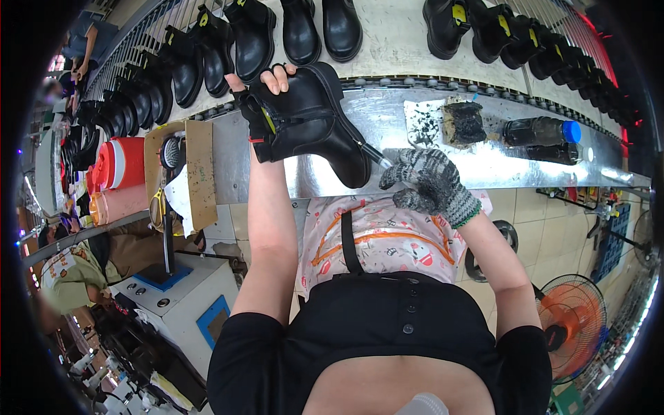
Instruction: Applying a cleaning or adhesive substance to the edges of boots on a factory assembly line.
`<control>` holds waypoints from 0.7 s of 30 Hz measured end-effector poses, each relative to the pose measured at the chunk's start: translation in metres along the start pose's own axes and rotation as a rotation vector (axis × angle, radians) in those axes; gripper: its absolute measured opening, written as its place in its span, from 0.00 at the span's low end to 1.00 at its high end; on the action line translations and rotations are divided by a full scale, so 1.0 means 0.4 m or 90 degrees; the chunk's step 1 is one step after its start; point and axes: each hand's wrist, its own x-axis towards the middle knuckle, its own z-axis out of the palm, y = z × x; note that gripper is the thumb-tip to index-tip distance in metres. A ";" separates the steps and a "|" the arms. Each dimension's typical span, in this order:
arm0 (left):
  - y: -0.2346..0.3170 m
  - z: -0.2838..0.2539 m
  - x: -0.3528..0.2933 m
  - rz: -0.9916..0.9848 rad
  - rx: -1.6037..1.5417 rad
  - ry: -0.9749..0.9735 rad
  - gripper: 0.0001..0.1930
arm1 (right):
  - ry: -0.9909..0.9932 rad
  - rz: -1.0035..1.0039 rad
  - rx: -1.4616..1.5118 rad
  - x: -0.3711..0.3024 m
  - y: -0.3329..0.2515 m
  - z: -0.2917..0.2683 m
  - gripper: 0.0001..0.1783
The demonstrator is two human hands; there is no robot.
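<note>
A black ankle boot (311, 114) with a zip hangs tilted over the metal bench, its toe pointing down toward me. My bare left hand (277, 78) grips it from behind at the shaft; several fingertips curl over the leather and the rest is hidden. My right hand (430, 183), in a grey knitted glove, is closed on a slim pen-like tool (375, 155) with a silvery barrel and dark tip. That tip meets the boot's edge near the front of the foot. I cannot tell whether it is a marker or a brush.
On the bench (228, 152) are a black-spattered white sheet (423, 124), a blackened sponge (464, 124) and a blue-capped bottle (536, 131). A cardboard box (200, 176) with a brush (170, 152) stands left. Black boots (252, 41) line the conveyor (394, 52) beyond.
</note>
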 end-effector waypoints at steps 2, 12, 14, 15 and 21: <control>0.000 -0.017 0.001 -0.022 -0.020 0.044 0.45 | 0.000 0.020 0.112 -0.019 0.012 0.007 0.15; -0.007 -0.153 0.045 -0.018 0.103 0.156 0.50 | 0.060 0.133 0.286 -0.087 0.034 0.057 0.19; -0.026 -0.148 0.057 0.002 0.200 0.240 0.50 | 0.040 0.202 0.314 -0.098 0.042 0.060 0.21; -0.043 -0.143 0.062 0.002 0.198 0.240 0.50 | 0.024 0.270 0.342 -0.103 0.045 0.059 0.24; -0.128 -0.176 0.038 0.144 0.581 0.310 0.29 | 0.113 0.423 0.621 -0.115 0.055 0.091 0.18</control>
